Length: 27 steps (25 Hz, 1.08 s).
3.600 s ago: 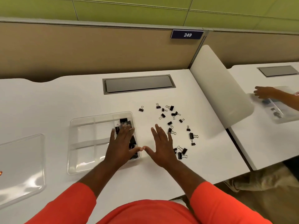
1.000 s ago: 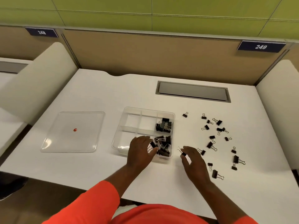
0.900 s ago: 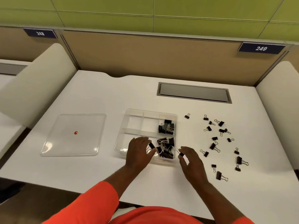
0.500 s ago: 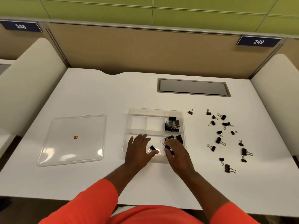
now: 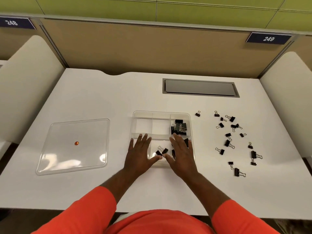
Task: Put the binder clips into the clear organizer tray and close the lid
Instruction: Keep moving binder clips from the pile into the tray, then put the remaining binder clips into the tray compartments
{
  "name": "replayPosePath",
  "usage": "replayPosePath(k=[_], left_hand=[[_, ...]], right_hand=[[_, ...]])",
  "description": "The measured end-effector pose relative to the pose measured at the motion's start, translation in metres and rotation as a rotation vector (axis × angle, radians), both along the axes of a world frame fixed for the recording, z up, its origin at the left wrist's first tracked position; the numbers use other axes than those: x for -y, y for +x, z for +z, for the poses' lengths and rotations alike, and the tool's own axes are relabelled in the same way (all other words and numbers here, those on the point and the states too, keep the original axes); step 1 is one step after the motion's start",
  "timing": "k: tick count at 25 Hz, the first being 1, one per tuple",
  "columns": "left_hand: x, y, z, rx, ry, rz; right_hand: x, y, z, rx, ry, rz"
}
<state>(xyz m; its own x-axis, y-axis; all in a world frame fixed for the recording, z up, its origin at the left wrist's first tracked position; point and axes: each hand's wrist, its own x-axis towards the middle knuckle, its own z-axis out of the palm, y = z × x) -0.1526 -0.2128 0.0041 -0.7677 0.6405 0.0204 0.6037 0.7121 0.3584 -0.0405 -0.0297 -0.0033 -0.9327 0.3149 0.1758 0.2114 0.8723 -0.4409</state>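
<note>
Inside tray (image 5: 188, 115), binder clips (image 5: 179, 128); lid (image 5: 72, 146) beside

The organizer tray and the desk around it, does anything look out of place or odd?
Yes. Many binder clips lie scattered on the desk right of the organizer tray, outside it. The lid sits apart, to the tray's left. Both hands rest flat over the tray.

A white desk (image 5: 104, 98) stands against a tan partition (image 5: 143, 48) topped by green panels (image 5: 185, 7). A grey hatch (image 5: 200, 87) sits flush in the desk's far side. Number plates 248 (image 5: 14, 23) and 249 (image 5: 268, 38) hang on the partition. Cream dividers (image 5: 22, 85) flank the desk on both sides.
</note>
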Motion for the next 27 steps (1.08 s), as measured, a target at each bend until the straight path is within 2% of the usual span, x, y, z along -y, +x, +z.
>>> replayPosePath(k=[8, 15, 19, 27], left_hand=[[-0.051, 0.02, 0.009, -0.081, -0.012, -0.109], [-0.126, 0.068, 0.015, -0.115, -0.038, -0.147], [-0.162, 0.1, 0.009, -0.112, -0.018, -0.19], [-0.217, 0.156, -0.018, -0.05, -0.11, -0.276]], right_hand=[[-0.04, 0.043, 0.012, 0.089, 0.069, -0.056], [-0.114, 0.101, 0.021, 0.13, 0.09, -0.1], [-0.16, 0.138, 0.011, 0.15, 0.095, -0.137], [-0.239, 0.203, -0.02, 0.19, 0.041, -0.241]])
